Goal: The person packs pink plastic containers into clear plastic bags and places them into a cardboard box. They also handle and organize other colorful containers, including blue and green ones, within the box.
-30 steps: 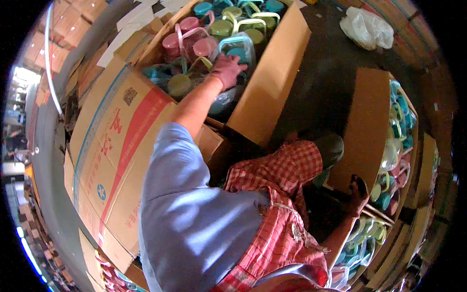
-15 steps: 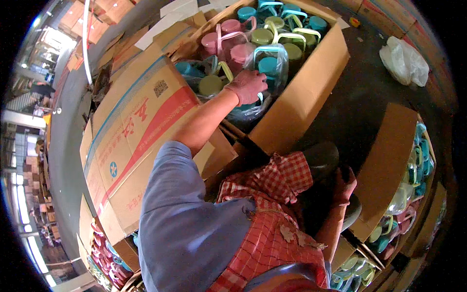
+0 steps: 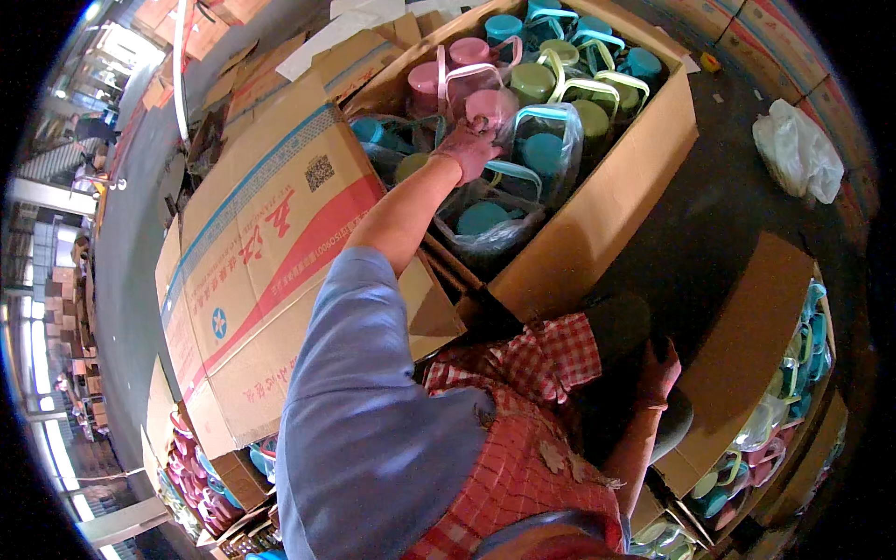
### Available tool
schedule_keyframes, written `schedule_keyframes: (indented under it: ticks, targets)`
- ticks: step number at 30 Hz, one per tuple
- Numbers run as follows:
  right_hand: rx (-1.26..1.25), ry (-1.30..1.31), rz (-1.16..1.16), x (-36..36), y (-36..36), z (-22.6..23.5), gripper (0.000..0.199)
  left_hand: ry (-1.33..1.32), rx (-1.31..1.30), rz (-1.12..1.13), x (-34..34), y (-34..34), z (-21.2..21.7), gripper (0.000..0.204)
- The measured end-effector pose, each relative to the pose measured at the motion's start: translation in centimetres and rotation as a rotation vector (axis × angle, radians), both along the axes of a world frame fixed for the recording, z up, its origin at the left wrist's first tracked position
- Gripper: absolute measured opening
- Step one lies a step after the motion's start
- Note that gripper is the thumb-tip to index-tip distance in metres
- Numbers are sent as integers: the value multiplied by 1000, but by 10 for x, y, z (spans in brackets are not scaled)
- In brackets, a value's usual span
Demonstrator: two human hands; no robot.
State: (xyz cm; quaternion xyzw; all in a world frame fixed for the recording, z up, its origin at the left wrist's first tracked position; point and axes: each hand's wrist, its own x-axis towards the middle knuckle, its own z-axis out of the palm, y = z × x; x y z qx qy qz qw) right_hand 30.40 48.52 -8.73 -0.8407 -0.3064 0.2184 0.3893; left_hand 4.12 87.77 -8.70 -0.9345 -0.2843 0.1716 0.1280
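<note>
My left hand (image 3: 465, 152), in a pinkish glove, is over a large open carton (image 3: 611, 205) packed with lidded plastic jugs with loop handles. Its fingers are curled beside a pink jug (image 3: 488, 105) and above a partly covered olive jug (image 3: 411, 166); whatever they grip is hidden. Close by on the right, a teal jug (image 3: 541, 154) stands in clear plastic wrap. Another wrapped teal jug (image 3: 483, 218) sits in the near corner, its pale blue handle up. My right hand (image 3: 659, 375) hangs by my knee, thumb and fingers apart, holding nothing visible.
A big printed carton (image 3: 271, 252) lies against the left side of the open one. At the right stands another open carton (image 3: 747, 345) of jugs, and one more holds pink pieces (image 3: 191, 467) at lower left. A white plastic bag (image 3: 798, 149) lies on the floor.
My left hand has moved left and slightly down, off the wrapped teal jugs, uncovering the one in the near corner. My right hand stays by my knee. The view has shifted a little.
</note>
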Motion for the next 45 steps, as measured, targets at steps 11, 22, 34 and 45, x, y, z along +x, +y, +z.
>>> schedule_keyframes:
  ticks: [11, 22, 34, 45]
  targets:
    - [-97, -86, 31, 7, 7, -17, 29, 39, -69, -164, -35, 17, 41, 33]
    - [-170, -144, 27, 9, 9, -17, 37, -234, -213, 26, -48, 26, 43, 41]
    - [-78, -26, -13, 11, 3, -18, 32, -671, -634, 1118, -96, 117, -91, 62]
    - [-100, -34, 40, 4, 9, -1, 36, -844, -561, 1104, -102, 92, -2, 46]
